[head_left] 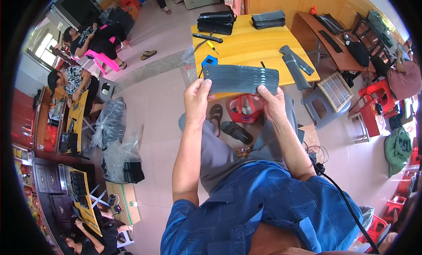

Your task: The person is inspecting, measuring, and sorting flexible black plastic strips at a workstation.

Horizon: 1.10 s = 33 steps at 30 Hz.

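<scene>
Position: the stack of dark strips is held up at the near edge of the yellow table. The left hand grips its left end and the right hand its right end, thumbs uppermost. Keep grip pressure even and strip edges flush; uneven pressure could fan the stack. Containers: the red bag by the table's near edge holds something pale, unidentifiable; the clear plastic bag, farther left, holds dark items.
</scene>
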### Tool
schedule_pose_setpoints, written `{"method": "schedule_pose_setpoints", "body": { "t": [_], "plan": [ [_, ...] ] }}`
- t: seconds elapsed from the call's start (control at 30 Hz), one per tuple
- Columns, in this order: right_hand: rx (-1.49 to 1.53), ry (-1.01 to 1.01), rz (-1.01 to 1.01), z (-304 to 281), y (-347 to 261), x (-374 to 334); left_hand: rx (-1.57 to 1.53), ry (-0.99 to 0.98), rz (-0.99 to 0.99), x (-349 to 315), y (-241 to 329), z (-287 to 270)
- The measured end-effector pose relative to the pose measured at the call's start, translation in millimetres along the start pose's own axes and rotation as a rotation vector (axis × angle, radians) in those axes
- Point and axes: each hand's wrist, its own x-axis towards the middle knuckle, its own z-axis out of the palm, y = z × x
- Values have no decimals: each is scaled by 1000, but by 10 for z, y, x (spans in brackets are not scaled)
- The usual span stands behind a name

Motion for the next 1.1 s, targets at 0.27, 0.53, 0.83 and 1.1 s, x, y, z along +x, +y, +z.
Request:
{"method": "schedule_pose_setpoints", "body": {
  "t": [0.27,0.53,0.83,1.1],
  "plan": [
    [48,23,30,-89,44,34,-42,-20,-65,-9,-87,-19],
    [30,35,48,-168,24,64,0,-36,-82,48,7,89],
    [41,8,120,-236,19,84,-129,9,-28,59,-298,25],
    [69,95,204,-483,94,93,51,-71,-179,-30,-107,183]
  ]
}}
